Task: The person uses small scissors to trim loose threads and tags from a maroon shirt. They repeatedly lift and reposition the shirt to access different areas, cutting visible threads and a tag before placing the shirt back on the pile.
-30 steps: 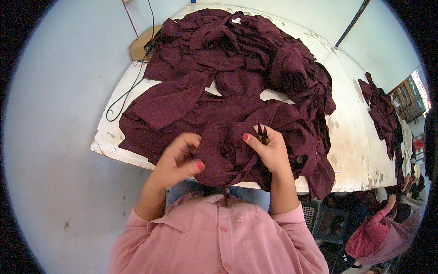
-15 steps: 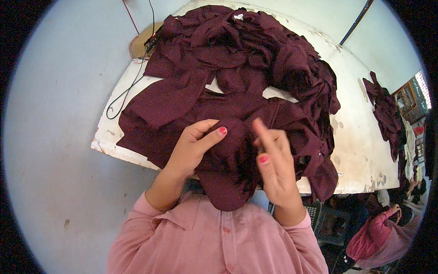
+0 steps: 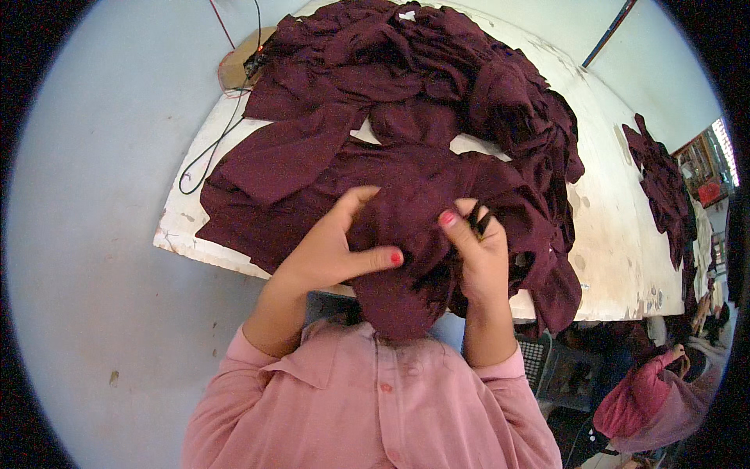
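Note:
A dark maroon garment (image 3: 406, 176) lies bunched at the table's near side, one part drooping over the edge toward my body. My left hand (image 3: 332, 242) grips its cloth, the thumb stretched across the top and the fingers partly hidden by folds. On the other side, my right hand (image 3: 483, 254) is curled, with its thumb against the cloth. A small black tool (image 3: 479, 219), perhaps thread snips, is held in the right fingers; its exact form is hard to make out.
More maroon garments (image 3: 422, 55) are heaped behind, on the worn white table (image 3: 613, 266). A black cable (image 3: 205, 164) loops at the left near a brown board (image 3: 234, 70). Other maroon clothing (image 3: 660, 184) lies far right. A person in pink (image 3: 641, 395) sits at lower right.
My left thumb has moved down and away from its index finger over the cloth. My right hand has drawn its fingers in, and the black tool now shows. The drooping cloth has lifted slightly.

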A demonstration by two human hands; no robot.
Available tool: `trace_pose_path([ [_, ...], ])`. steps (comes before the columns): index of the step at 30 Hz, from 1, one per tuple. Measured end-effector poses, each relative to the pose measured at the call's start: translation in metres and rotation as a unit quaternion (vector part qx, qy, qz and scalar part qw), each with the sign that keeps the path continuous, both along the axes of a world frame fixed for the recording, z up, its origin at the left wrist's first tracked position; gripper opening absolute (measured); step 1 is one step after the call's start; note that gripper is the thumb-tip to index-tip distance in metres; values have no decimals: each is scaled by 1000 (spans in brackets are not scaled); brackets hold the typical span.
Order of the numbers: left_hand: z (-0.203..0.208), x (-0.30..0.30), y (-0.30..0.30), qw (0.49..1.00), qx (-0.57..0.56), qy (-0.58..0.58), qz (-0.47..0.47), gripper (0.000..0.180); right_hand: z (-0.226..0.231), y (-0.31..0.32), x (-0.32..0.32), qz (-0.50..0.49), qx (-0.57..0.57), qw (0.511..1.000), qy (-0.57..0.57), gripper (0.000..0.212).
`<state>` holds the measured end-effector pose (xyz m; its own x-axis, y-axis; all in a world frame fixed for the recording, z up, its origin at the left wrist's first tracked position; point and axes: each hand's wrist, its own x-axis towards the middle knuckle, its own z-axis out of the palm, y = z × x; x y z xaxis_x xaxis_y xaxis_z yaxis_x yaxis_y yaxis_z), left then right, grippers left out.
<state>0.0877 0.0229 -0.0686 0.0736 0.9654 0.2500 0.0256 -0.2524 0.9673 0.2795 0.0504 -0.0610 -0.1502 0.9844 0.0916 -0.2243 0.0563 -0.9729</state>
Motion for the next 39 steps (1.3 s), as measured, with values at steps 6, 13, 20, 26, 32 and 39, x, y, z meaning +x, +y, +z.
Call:
trace_pose_path([
  [6, -15, -20, 6, 975, -216, -47, -31, 27, 17, 6, 3, -59, -45, 974, 215, 11],
  [13, -17, -15, 7, 718, -231, -578, -311, 40, 7, 6, -6, -61, -59, 964, 250, 17],
  [20, -12, -14, 11, 677, -153, -644, -322, 56, -20, 11, -8, -78, -100, 976, 177, 20],
  [26, -12, -12, 11, 646, -174, -670, -322, 59, -26, 8, -11, -74, -134, 972, 179, 20],
  [32, -1, -13, 1, 800, -116, -529, -260, 50, -32, 13, -6, -94, -90, 989, 70, 24],
  [39, 8, -40, -18, 995, -60, -80, -17, 37, 1, 17, 12, 86, 65, 986, -129, 43],
])
